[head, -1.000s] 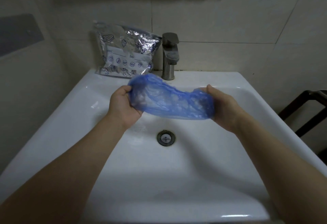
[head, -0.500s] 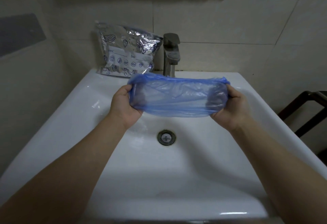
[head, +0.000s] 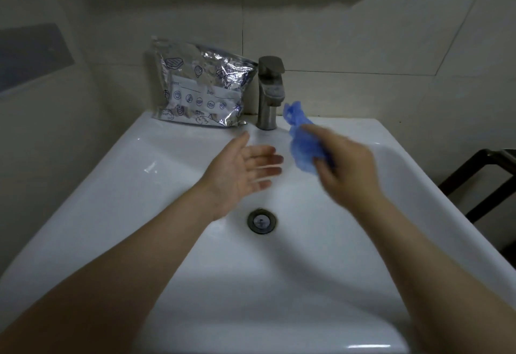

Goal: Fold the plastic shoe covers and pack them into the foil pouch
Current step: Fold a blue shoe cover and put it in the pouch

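A blue plastic shoe cover is bunched up in my right hand, which grips it over the right half of the basin; a loose end sticks up beside the tap. My left hand hovers palm up over the basin with straight fingers and holds nothing. The two hands are a short gap apart. The silver foil pouch, printed with blue food icons, leans against the wall tiles at the back left of the sink rim, left of the tap.
The white ceramic sink fills the lower view, with a metal drain in its middle. A steel tap stands at the back centre. A dark chair frame sits off the sink's right side.
The shoe cover was stretched wide between both hands. My left hand has let go and opened, and my right hand has gathered the cover into a bunch.
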Action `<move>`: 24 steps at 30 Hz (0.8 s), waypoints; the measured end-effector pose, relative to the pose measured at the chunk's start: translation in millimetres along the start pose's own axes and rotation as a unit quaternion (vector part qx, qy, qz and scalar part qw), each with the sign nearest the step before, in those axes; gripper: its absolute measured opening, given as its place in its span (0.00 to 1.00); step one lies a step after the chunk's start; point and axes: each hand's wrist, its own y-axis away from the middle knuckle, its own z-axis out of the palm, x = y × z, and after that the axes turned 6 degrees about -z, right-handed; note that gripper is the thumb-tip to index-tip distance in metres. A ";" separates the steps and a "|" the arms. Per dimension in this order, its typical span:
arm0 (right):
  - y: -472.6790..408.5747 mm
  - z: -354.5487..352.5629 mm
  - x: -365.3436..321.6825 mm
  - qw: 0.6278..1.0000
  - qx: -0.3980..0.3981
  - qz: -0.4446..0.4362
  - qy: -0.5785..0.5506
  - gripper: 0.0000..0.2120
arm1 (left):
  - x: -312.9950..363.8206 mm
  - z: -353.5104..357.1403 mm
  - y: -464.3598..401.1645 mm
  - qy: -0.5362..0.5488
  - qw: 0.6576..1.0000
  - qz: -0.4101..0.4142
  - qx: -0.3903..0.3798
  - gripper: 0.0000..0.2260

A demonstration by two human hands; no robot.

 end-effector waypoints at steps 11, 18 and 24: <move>17.7 35.0 -16.2 0.959 -0.234 -0.154 -0.051 0.25 | -9.5 -3.6 -7.3 0.026 0.993 0.110 0.038 0.11; 15.8 42.0 -8.7 0.869 -0.018 0.426 -0.250 0.29 | -1.2 -4.7 -3.2 -0.008 0.984 0.179 0.023 0.14; 14.3 29.5 -3.6 0.621 -0.123 0.530 -0.564 0.05 | -7.9 -1.2 -2.5 -0.087 0.980 0.179 0.005 0.12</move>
